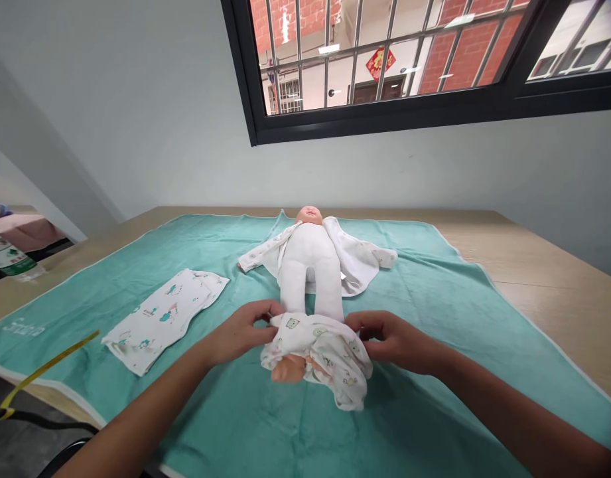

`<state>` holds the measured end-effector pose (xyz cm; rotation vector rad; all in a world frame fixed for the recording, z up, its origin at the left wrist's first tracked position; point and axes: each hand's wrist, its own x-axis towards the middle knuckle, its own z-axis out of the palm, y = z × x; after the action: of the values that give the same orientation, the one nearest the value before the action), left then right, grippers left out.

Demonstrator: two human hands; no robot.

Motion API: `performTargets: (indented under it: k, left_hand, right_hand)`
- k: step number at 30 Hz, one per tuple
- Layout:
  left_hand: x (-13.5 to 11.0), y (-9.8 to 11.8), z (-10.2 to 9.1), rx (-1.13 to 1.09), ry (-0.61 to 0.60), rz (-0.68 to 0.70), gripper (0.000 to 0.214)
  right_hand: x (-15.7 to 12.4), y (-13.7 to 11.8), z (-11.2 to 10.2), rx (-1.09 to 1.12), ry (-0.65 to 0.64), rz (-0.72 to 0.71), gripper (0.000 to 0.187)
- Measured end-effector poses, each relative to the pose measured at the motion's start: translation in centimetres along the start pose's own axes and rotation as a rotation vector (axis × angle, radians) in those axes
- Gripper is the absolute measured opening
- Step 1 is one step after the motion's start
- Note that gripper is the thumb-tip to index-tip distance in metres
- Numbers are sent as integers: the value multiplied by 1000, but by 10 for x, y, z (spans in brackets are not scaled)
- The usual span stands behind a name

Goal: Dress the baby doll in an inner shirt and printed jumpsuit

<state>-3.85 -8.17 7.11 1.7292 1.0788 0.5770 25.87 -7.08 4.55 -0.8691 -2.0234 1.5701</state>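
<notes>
A baby doll (312, 255) with a white cloth body lies on its back, head away from me and legs toward me. Around its lower legs are bunched patterned baby pants (318, 338), with one bare foot (288, 368) poking out. My left hand (248, 328) pinches the pants at their left edge. On the opposite edge, my right hand (387, 338) is closed on the same fabric. A white baby jacket (352, 259) lies spread open under the doll's upper body, one sleeve out to each side.
The doll rests on a green towel (409, 411) covering much of the wooden table (544, 285). Folded printed cloth (166, 315) lies to the left. A plastic bottle (11, 259) is at the far left, near a yellow strap (49, 368) and black cable. Behind are a wall and barred window.
</notes>
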Motion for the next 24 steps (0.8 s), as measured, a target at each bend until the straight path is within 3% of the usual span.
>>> performTargets:
  k: [5, 12, 15, 18, 24]
  left_hand:
    - [8, -8, 9, 8, 210, -4, 15]
    - [37, -17, 20, 95, 442, 25, 17]
    - [53, -21, 20, 69, 515, 26, 23]
    - [64, -32, 15, -87, 508, 46, 29]
    - [65, -59, 1, -178, 422, 152, 23]
  right_hand:
    - [8, 20, -2, -109, 268, 60, 16]
    - [42, 36, -7, -480, 677, -65, 8]
    - [57, 43, -11, -460, 756, -149, 8]
    - [64, 48, -12, -377, 823, -172, 6]
    - [60, 50, -12, -214, 694, -268, 11]
